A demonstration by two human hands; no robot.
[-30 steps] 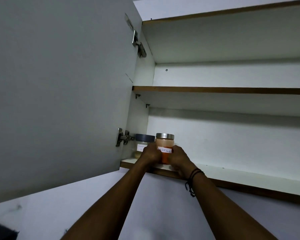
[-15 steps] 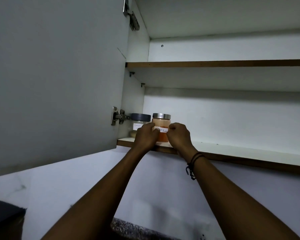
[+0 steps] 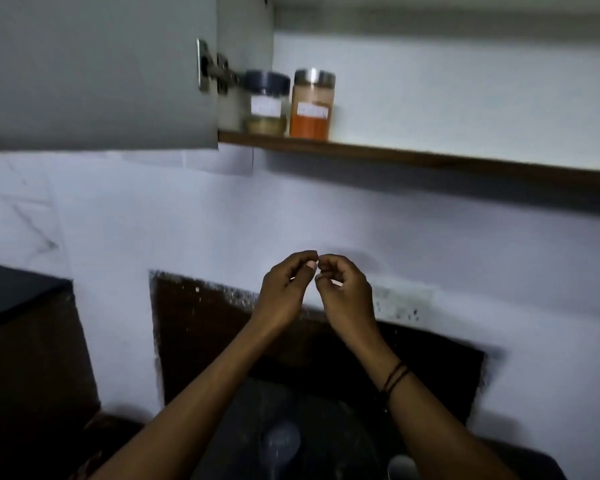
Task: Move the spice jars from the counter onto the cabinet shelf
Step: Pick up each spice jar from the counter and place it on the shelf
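The orange jar stands upright at the left end of the cabinet shelf, near its front edge, just beside a dark-lidded jar that sits nearer the door hinge. Well below the shelf, the left hand and right hand hang close together, fingers loosely curled and holding nothing, fingertips almost meeting. A dark band circles the right wrist.

a grey cabinet door stands open at the upper left, with a metal hinge at its right edge. a pale wall runs below. a dark speckled patch marks it lower down, and a dark block sits far left.
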